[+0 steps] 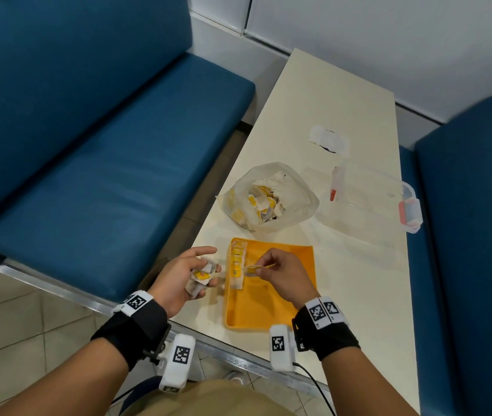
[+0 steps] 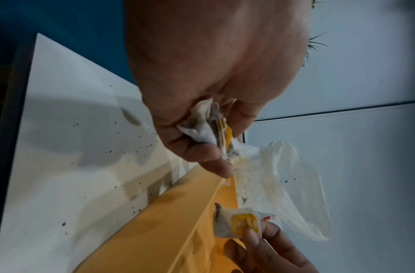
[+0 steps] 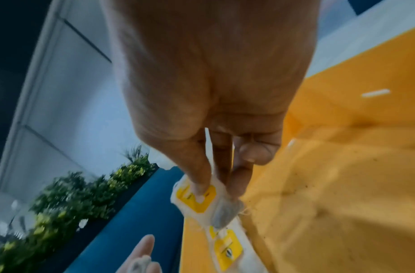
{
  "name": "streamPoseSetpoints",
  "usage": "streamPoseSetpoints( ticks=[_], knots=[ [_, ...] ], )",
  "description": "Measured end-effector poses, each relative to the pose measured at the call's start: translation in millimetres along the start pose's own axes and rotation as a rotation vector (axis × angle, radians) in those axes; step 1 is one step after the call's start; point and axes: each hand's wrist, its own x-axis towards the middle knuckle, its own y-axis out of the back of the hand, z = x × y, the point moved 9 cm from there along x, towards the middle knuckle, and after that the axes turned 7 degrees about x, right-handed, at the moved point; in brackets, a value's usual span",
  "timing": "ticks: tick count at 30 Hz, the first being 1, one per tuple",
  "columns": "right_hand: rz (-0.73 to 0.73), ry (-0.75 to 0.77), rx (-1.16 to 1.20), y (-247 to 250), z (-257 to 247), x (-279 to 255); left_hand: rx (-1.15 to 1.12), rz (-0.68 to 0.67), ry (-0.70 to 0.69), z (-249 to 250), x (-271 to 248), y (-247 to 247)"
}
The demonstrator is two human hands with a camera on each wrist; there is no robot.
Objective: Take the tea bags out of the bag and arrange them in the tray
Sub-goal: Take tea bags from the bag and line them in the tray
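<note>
Fingers of left hand (image 1: 180, 276) curl round a spare bunch of tea bags (image 1: 201, 277), lower centre; right hand (image 1: 283, 276) pinches one tea bag (image 1: 250, 269).
Bunch feeds the right hand, judged extending the row (image 1: 237, 265) along yellow tray (image 1: 268, 307) left wall; plastic bag (image 1: 268, 196) above centre holds more.

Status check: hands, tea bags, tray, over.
Left hand holds a bunch of tea bags. Right hand pinches one tea bag over the orange tray, beside the laid row. Nothing blocking.
</note>
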Motion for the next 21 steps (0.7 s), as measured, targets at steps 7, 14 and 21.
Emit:
streamPoseSetpoints(
  ticks=[7,14,21],
  knots=[
    [-0.061,-0.117,0.123,-12.7,18.6,-6.5,0.177,0.054,0.019,-5.9,2.2,-0.2],
    [-0.127,-0.180,0.198,-20.9,18.4,-11.0,0.287,0.101,0.027,-8.8,8.2,1.4],
    [-0.184,-0.246,0.118,-48.5,26.8,-9.2,0.488,0.096,-0.009,-11.0,14.4,-1.5]
  ],
)
